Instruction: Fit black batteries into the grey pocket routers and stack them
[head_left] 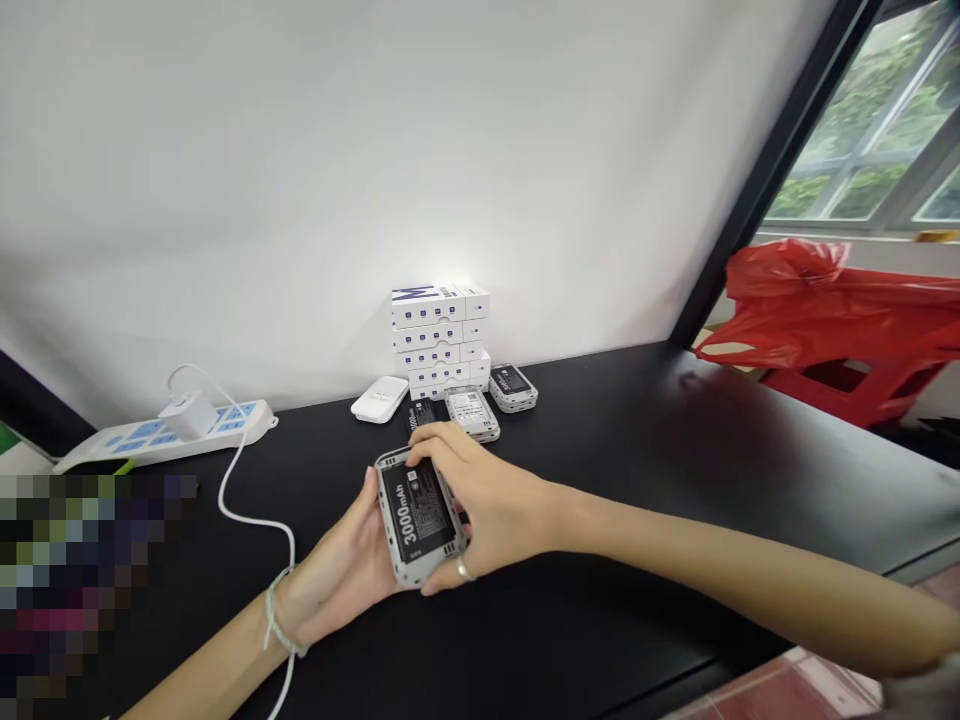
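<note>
A small grey device (417, 520) with its back open lies in my hands, and a black 3000mAh battery (415, 508) sits in it. My left hand (346, 570) cups the device from below and the left. My right hand (486, 500) grips its right side, with the fingers pressing along the top edge by the battery. Both hands hover just above the black table (637, 480).
A stack of white boxes (439, 340) stands at the wall, with two open devices (472, 412) (513, 387), a loose battery (421, 413) and a white cover (380, 399) before it. A power strip (165, 432) with a charger and white cable (255, 520) lies left. A red bag (832, 300) sits right.
</note>
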